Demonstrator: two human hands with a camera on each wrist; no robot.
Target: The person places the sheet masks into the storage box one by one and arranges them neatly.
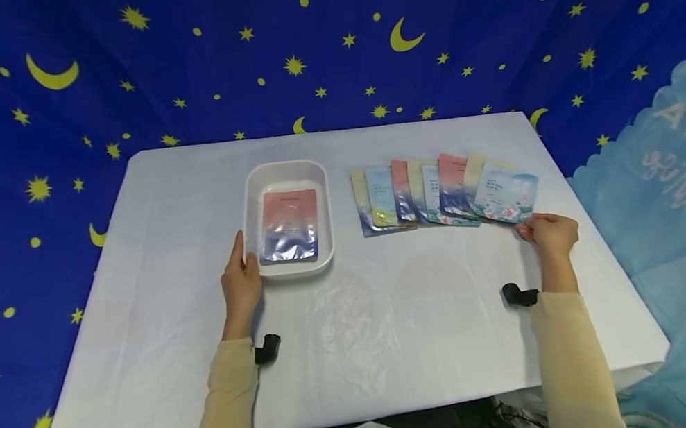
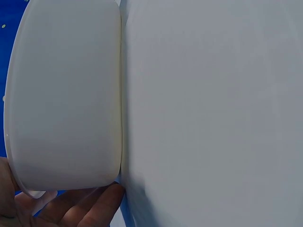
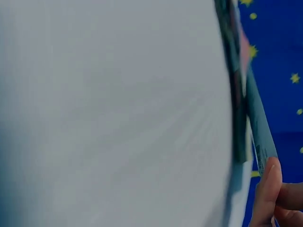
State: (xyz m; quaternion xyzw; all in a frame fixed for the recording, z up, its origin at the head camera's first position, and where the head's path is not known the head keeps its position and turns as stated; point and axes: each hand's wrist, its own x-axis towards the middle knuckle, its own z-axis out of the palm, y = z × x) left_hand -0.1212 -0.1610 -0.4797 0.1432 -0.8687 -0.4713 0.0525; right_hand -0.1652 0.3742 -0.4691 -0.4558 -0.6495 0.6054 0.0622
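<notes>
My left hand [image 1: 241, 287] holds the near left corner of a white plastic tray [image 1: 328, 261], thumb at the rim and fingers against the outer wall. The left wrist view shows the fingers [image 2: 102, 203] low against the tray's side [image 2: 66, 94]. Inside the tray lies one pink-and-purple sheet mask packet [image 1: 290, 223]. On the right, my right hand [image 1: 553, 234] pinches the near right corner of a light-blue floral sheet mask packet [image 1: 507, 193]. In the right wrist view this packet [image 3: 260, 118] appears edge-on, tilted up from the others.
Several overlapping sheet mask packets [image 1: 382, 199], yellow, blue and pink, form a row left of the held one. A white cloth covers the table [image 1: 407, 347]. Behind it hangs a blue star-and-moon curtain [image 1: 340, 68]. A dark wrist camera [image 1: 519, 294] sits beside each forearm.
</notes>
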